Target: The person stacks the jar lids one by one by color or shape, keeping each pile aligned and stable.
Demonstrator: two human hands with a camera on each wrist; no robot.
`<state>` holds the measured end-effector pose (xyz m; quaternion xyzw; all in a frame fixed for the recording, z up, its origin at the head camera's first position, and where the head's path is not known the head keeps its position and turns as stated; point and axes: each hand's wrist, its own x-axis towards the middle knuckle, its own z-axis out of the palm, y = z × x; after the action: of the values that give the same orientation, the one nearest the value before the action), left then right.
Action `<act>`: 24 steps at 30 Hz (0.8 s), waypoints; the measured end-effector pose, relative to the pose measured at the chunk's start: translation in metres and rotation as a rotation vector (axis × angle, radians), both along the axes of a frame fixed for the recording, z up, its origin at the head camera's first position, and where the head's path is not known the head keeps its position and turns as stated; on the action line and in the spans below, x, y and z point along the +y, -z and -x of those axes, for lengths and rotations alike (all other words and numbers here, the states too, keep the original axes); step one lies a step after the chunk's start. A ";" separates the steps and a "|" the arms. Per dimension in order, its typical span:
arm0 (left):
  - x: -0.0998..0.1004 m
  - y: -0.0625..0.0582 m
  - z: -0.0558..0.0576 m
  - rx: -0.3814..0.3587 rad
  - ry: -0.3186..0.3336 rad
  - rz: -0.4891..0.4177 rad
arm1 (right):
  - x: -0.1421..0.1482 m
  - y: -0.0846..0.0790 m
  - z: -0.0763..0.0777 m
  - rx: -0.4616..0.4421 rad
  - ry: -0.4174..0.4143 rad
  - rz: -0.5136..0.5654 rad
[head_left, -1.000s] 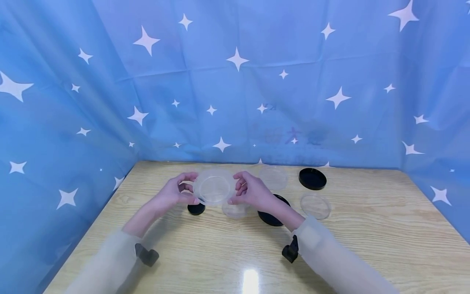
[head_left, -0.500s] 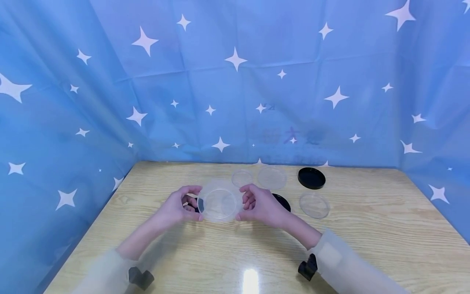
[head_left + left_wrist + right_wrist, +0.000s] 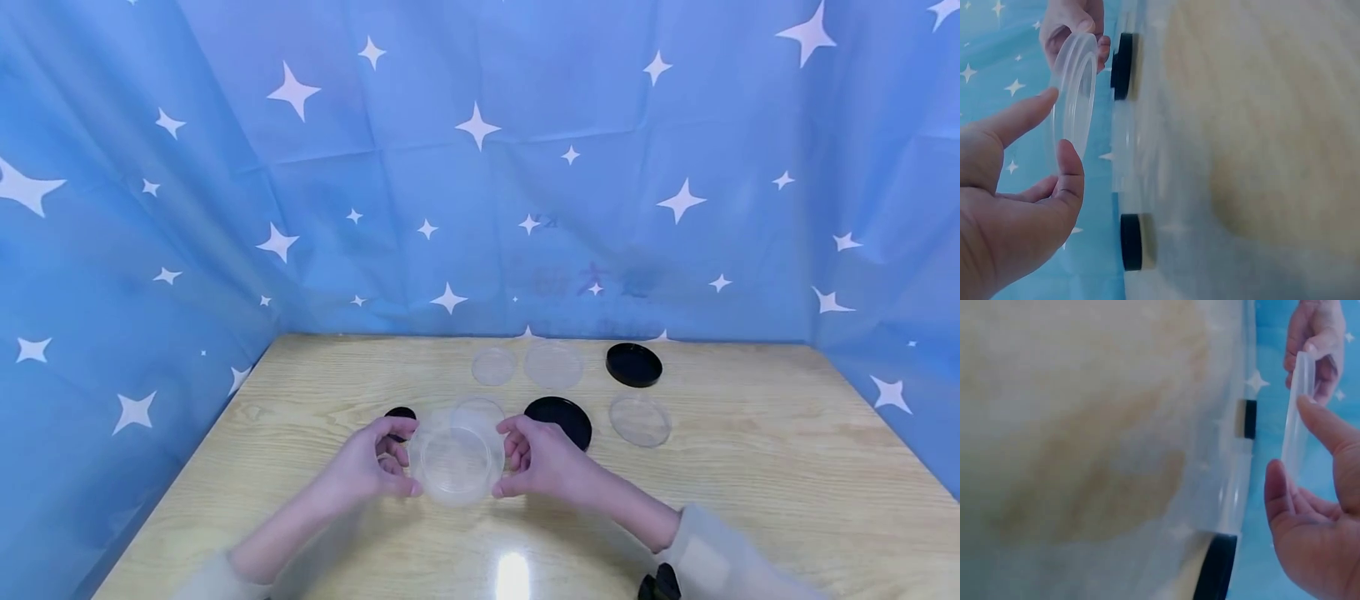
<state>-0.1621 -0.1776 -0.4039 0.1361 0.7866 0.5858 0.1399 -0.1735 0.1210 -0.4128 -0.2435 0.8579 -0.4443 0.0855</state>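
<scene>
A clear round plastic lid [image 3: 457, 462] with a raised rim is held up above the table between both hands. My left hand [image 3: 375, 462] pinches its left edge between thumb and fingers. On the opposite edge, my right hand [image 3: 551, 462] grips it the same way. Seen edge-on in the left wrist view, the lid [image 3: 1075, 94] is thin and translucent. Just behind it lies a clear disc [image 3: 480, 405], partly covered by the lid. A small black round piece [image 3: 401, 412] sits behind my left fingers, partly hidden. Behind my right hand is a larger black round dish [image 3: 562, 417].
Further back on the wooden table [image 3: 735, 467] lie a small clear disc [image 3: 493, 367], a larger clear disc [image 3: 553, 365] and a black round dish [image 3: 633, 365]. Another clear disc [image 3: 640, 419] lies to the right. A blue starred cloth [image 3: 405, 167] hangs behind the table.
Both hands have brought the lid nearer to the body and slightly to the right. The small clear disc at the back and the black dish behind my right hand have come into fuller view.
</scene>
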 end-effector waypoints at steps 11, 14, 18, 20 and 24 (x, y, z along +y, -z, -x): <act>0.007 0.021 -0.023 0.023 0.025 0.049 | 0.005 0.015 -0.024 -0.030 -0.043 0.019; 0.008 0.024 -0.028 0.005 0.027 0.026 | 0.005 0.017 -0.028 -0.027 -0.039 0.017; 0.009 0.027 -0.031 -0.009 0.032 0.038 | 0.007 0.019 -0.032 -0.022 -0.032 0.017; 0.011 0.027 -0.031 -0.010 0.040 0.044 | 0.008 0.019 -0.034 -0.024 -0.028 0.015; 0.014 0.028 -0.031 -0.009 0.061 0.049 | 0.009 0.020 -0.036 -0.026 -0.024 0.004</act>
<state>-0.1314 -0.1640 -0.4323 0.1536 0.7957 0.5623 0.1645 -0.1379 0.1305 -0.4330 -0.2482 0.8527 -0.4482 0.1016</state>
